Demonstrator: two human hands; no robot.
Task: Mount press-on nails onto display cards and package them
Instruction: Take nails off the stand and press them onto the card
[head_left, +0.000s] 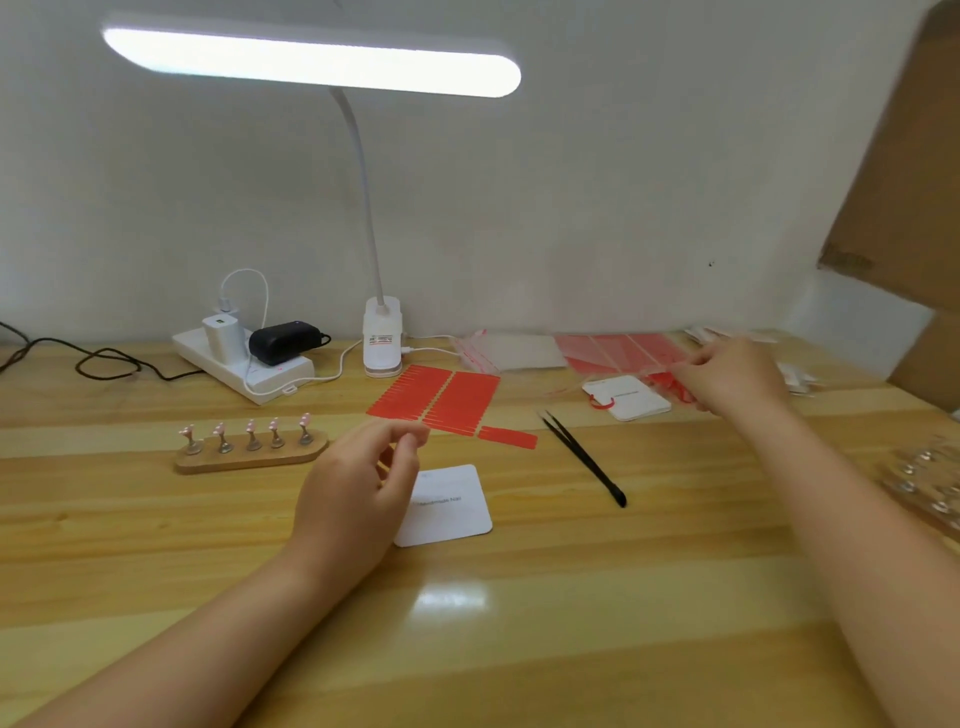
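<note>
Reaching to the far right of the pale wooden bench (519, 649), the right hand (737, 376) touches a blurred stack of clear, red-edged plastic bags (618, 348); whether its grip is clamped on one I cannot tell. The left hand (358, 486) hovers over the near edge of a white square display card (452, 506), fingers loosely curled, perhaps pinching something too small to make out. Five pink press-on nails (249, 428) stand on a wooden holder (252, 454) to the left. Judging from this head view, the step goes best if the card is steadied flat and one bag is peeled off alone, clear of the red adhesive-strip sheet (436, 397) and black tweezers (584, 460).
</note>
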